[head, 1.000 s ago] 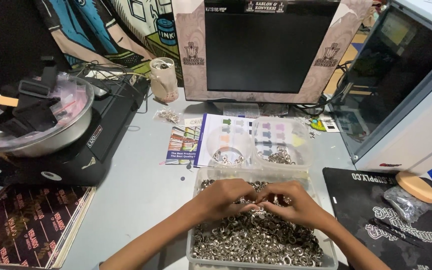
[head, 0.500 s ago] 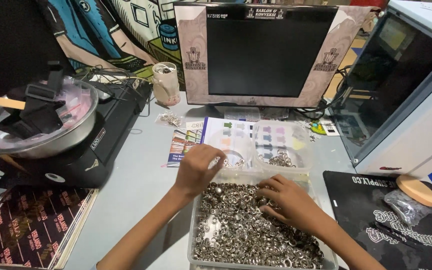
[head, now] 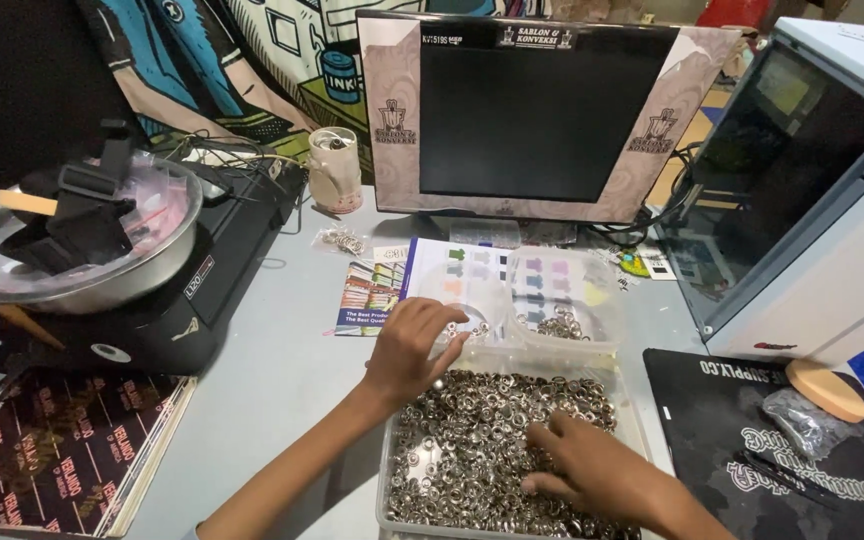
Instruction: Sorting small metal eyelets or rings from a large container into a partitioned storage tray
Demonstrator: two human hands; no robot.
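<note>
At lower centre, the right hand (head: 592, 470) rests spread in the tray (head: 388, 470) of metal eyelets (head: 472, 430), while the left hand (head: 414, 345) pinches at a small clear tub (head: 472, 305) behind it.

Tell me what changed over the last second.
The hands parted: the left hand moved forward to the small clear tub, and the right hand dropped back onto the metal rings in the tray. Monitor and bowl stayed put.

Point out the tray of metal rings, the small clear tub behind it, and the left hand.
tray of metal rings (head: 388, 470): head view, left wall.
small clear tub (head: 562, 352): head view, front rim.
left hand (head: 410, 345): head view, back of hand.
</note>
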